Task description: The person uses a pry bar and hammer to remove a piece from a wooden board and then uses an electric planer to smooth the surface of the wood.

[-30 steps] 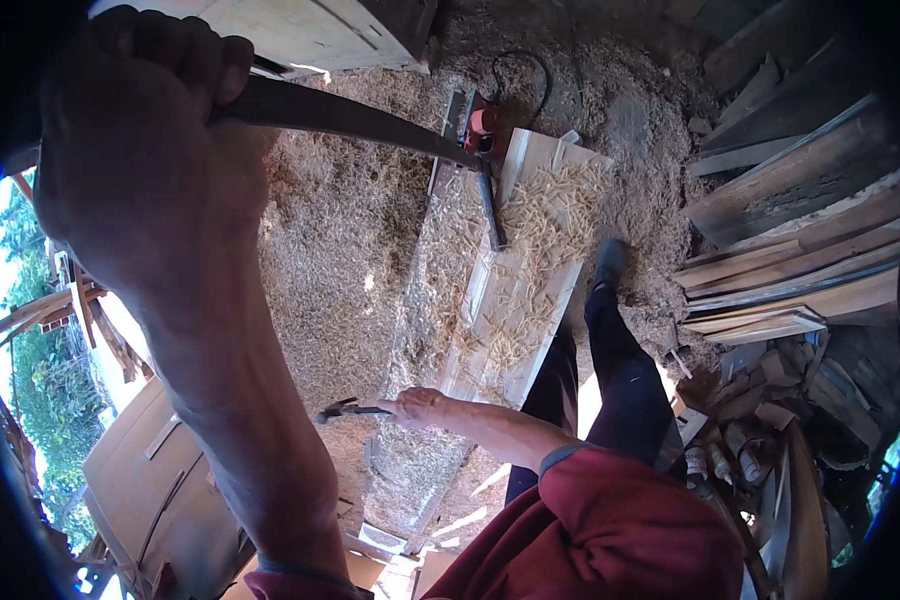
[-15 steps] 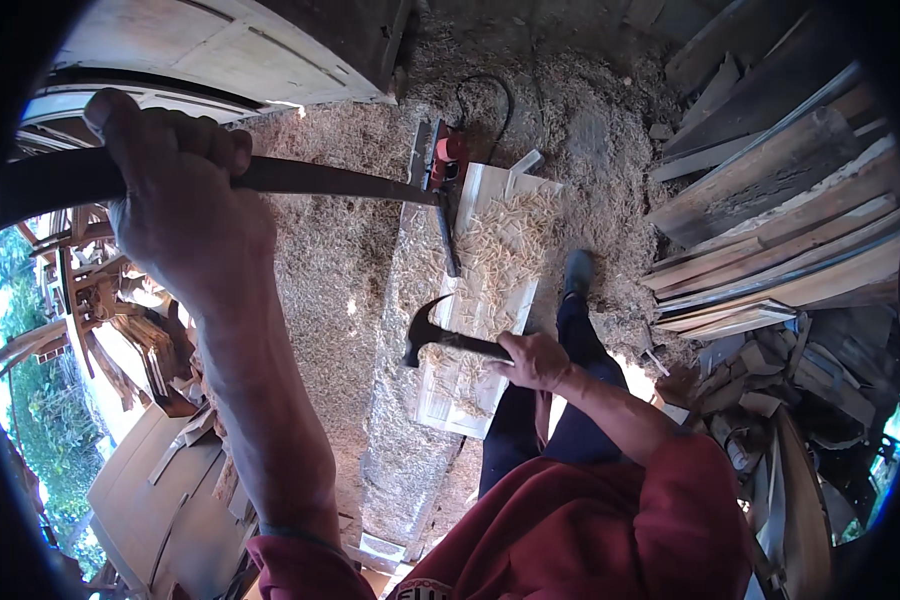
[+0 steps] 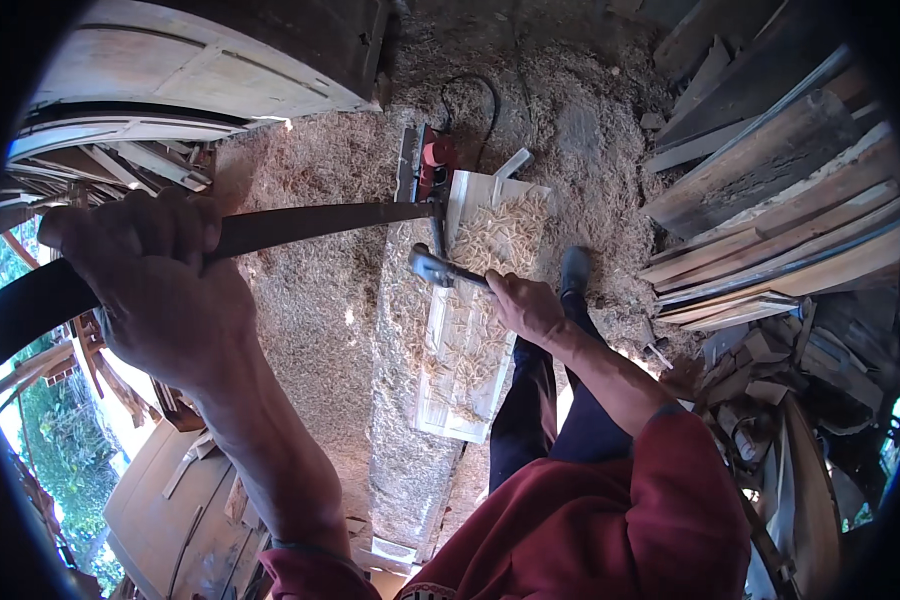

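Observation:
My left hand (image 3: 170,285) is wrapped round a long, dark, slightly curved handle (image 3: 320,217). At its far end sits a narrow dark crosspiece (image 3: 436,232), as on a pick or adze; its exact kind is unclear. In my right hand (image 3: 528,305) is a claw hammer (image 3: 433,267), gripped by its dark handle. The hammer's head is at the near end of the crosspiece; whether they touch I cannot tell. Below both tools lies a pale board (image 3: 453,420) strewn with curled wood shavings (image 3: 500,232).
A red power tool (image 3: 436,155) with a black cord lies beyond the board, beside a small wood offcut (image 3: 515,162). Stacked planks (image 3: 770,240) line the right side. Wooden panels (image 3: 200,65) stand at the far left. Shavings cover the floor (image 3: 310,340).
My left hand has lowered, moving left and nearer with the long handle. The hammer has swung up and away from me, its head turning toward the crosspiece.

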Motion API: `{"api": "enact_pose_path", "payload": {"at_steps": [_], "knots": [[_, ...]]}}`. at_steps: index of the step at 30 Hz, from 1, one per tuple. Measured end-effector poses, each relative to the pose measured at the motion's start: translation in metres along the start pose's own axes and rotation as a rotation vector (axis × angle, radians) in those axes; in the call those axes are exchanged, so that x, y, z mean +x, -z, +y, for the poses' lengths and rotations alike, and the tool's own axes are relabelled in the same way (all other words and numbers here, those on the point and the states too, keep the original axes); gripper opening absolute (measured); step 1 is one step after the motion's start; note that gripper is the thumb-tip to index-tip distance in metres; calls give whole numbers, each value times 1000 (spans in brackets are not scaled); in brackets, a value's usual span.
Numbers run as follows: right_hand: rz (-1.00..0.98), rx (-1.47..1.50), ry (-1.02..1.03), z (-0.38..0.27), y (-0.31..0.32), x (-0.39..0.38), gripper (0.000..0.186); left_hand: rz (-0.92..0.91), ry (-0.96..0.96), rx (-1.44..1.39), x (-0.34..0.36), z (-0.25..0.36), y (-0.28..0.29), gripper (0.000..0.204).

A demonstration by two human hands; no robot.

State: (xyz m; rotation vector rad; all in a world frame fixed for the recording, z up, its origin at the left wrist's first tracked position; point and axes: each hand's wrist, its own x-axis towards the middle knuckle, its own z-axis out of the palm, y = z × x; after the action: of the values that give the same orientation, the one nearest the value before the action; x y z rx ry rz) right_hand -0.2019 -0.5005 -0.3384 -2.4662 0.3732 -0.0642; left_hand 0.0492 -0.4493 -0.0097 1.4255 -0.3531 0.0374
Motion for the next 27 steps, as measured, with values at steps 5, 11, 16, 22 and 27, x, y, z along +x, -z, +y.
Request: {"api": "enact_pose_path", "payload": {"at_steps": [5,11,16,22,27], "knots": [[100,-57,117,15,9,15,49,57,-9,65,-2,1,-1,55],[1,-206,93,45,-1,39,47,73,-19,113,-7,1,-11,46],[37,-102,153,36,-2,27,50,71,-18,110,-9,1,-14,44],[-138,-167,176,40,-8,41,53,30,-13,61,-3,1,-2,48],[-212,-177,136,46,-14,34,45,33,7,96,-4,1,-7,54]]}}
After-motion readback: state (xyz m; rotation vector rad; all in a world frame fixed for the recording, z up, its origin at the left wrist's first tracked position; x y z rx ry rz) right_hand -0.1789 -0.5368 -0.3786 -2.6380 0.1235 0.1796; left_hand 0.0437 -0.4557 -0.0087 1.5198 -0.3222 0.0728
